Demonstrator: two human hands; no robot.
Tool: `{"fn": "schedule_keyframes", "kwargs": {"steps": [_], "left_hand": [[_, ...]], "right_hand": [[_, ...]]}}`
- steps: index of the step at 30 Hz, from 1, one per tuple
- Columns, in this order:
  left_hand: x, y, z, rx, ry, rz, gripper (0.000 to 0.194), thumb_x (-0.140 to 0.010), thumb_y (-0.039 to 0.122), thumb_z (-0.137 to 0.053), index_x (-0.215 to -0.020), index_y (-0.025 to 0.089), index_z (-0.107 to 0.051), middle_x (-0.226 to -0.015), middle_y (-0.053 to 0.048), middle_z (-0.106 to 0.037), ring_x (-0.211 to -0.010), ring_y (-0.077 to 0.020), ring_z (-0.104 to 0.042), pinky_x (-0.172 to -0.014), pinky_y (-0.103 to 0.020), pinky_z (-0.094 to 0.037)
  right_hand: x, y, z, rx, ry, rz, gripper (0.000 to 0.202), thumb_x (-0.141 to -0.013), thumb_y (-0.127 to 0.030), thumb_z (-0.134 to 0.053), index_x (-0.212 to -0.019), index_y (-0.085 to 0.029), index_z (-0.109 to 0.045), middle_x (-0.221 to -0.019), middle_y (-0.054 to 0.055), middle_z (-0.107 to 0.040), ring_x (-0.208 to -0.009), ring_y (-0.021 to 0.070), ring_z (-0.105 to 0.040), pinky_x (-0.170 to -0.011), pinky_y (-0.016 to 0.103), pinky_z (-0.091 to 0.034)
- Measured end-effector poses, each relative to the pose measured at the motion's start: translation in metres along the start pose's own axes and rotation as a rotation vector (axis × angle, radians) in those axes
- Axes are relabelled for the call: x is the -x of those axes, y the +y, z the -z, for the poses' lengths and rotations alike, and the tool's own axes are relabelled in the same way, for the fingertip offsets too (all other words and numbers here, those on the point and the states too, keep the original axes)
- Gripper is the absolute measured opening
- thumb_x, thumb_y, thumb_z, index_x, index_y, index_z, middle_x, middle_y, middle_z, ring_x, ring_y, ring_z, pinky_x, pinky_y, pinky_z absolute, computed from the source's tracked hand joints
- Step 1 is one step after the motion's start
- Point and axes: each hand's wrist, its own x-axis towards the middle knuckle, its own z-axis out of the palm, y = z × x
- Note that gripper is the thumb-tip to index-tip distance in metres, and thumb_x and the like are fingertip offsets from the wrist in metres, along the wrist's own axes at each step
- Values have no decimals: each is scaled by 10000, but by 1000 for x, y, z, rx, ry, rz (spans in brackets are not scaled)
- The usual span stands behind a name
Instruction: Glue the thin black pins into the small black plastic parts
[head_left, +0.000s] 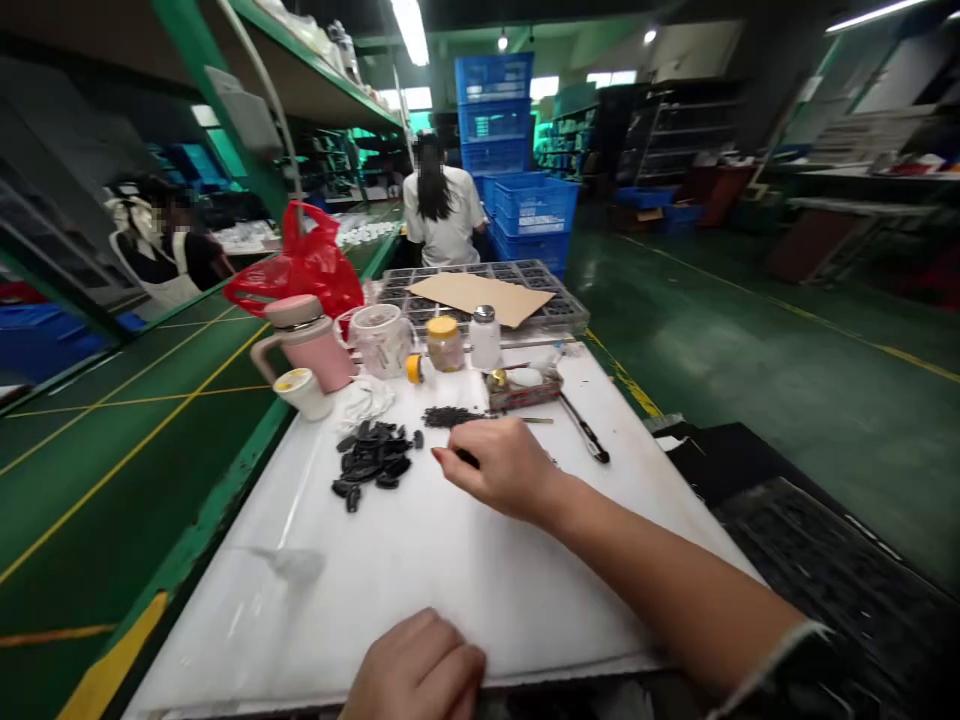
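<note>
My right hand (499, 465) is closed above the white work surface, just right of a heap of curved black plastic pieces (371, 455). A bit of something dark, apparently a small black piece, shows between its thumb and curled fingers. Behind that hand lies a pile of tiny black parts (450, 416). My left hand (424, 665) rests at the near edge of the table with its fingers curled in; whatever they may hold is hidden.
Along the back stand a pink mug (319, 355), a paper cup (304, 393), a clear plastic jug (379, 340), a yellow-lidded jar (445, 345) and a metal-capped bottle (485, 338). A black-handled tool (592, 440) leans by a small tray (525, 390). Cardboard (480, 295) covers part of a compartment tray.
</note>
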Motion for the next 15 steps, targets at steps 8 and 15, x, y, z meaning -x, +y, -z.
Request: {"fn": "schedule_keyframes", "kwargs": {"steps": [8,15], "left_hand": [[9,-4,-6,58,79,-2,144,-809,73,-480,-813,174,-582,-618,-27,-554,-550,-156,-472,-486,-268,-341],[10,-7,2,228,51,-118,145,-862,91,-495,-936,149,-604,-716,-45,-626,-634,-151,-558,-566,-249,-455]], "right_hand": [[-69,-17,-111,220,-117,-101,407,-942,-446,-400,-822,-155,-658,-814,88,-688,-756,197,-618,-629,266,-367],[-64,-25,-126,237,-109,-78,453,-871,-613,-460,-905,-182,-597,-967,32,-643,-941,171,-571,-786,247,-405]]}}
